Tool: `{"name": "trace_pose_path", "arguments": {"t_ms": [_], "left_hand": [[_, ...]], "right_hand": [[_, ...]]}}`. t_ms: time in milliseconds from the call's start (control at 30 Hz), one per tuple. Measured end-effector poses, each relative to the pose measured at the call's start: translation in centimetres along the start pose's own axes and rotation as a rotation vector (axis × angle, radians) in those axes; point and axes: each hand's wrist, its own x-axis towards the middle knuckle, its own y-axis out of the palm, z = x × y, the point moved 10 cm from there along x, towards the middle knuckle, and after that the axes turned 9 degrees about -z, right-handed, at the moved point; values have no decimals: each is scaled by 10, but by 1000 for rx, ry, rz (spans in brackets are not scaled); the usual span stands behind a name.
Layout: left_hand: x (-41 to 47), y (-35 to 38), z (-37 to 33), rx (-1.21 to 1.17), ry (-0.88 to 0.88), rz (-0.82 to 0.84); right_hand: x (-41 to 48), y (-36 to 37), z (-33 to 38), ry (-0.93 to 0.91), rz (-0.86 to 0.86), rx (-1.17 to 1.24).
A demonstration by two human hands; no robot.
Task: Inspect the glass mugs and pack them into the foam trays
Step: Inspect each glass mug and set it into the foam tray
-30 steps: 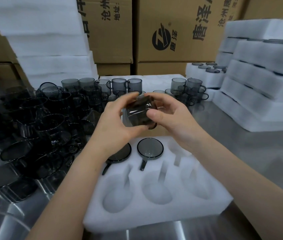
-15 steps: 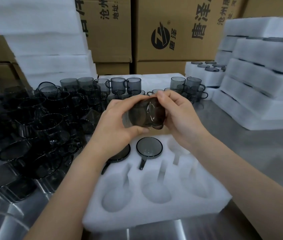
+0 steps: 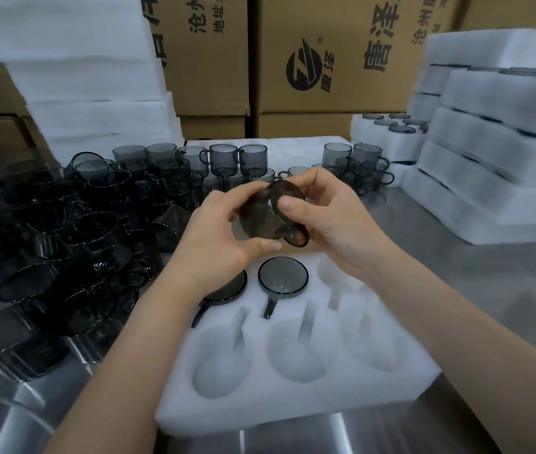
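Left hand [image 3: 217, 237] and right hand [image 3: 335, 224] together hold one smoky glass mug [image 3: 261, 221] in the air above the far edge of the foam tray [image 3: 293, 411]. The left hand's fingers curl over the top of the mug and its thumb lies under it. The right hand wraps the other side, with its thumb [image 3: 289, 204] pressed flat on the glass. The mug is tipped on its side, and its handle [image 3: 296, 239] points down by the right palm.

The foam tray is white and lies on the steel bench [image 3: 489, 290] right below the hands. It has two rows of three round pockets with handle slots. A packed mug [image 3: 283, 276] sits in the middle pocket of the far row, with its handle in the slot. A second packed mug [image 3: 227, 290] sits in the far left pocket, half hidden under the left wrist. The far right pocket [image 3: 335, 273] and the three near pockets show bare foam.

A crowd of loose mugs [image 3: 63, 240] covers the bench to the left, some upright and some lying over. More upright mugs [image 3: 224, 158] stand at the back. Filled foam trays [image 3: 505, 152] are stacked on the right, plain foam slabs [image 3: 89, 77] are stacked on the left, and printed cardboard boxes [image 3: 325, 54] stand behind.
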Motion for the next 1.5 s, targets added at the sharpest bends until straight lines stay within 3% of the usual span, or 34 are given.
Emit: {"name": "trace_pose_path", "arguments": {"t_ms": [133, 233, 367, 467, 600, 833, 1033, 1333, 1500], "left_hand": [[-1, 0, -4, 15, 18, 1], [-2, 4, -8, -4, 34, 24], [0, -6, -6, -71, 10, -76], [2, -18, -2, -129, -17, -177], [1, -18, -5, -126, -6, -168], [1, -19, -8, -110, -3, -166], [0, -23, -5, -177, -70, -192], [1, -9, -1, -365, -110, -93], [1, -6, -1, -353, -93, -65]], "right_hand": [[-1, -7, 13, -169, -155, -64], [0, -12, 14, -169, -193, -53], [2, -11, 4, -66, -152, 60], [3, -8, -3, -30, -124, -19], [-2, 5, -14, 74, 14, -103], [-4, 14, -13, 126, 115, 79], [-7, 21, -3, 61, 213, 198], [-8, 14, 14, -143, 86, 24], [-4, 13, 6, -57, 61, 77]]}}
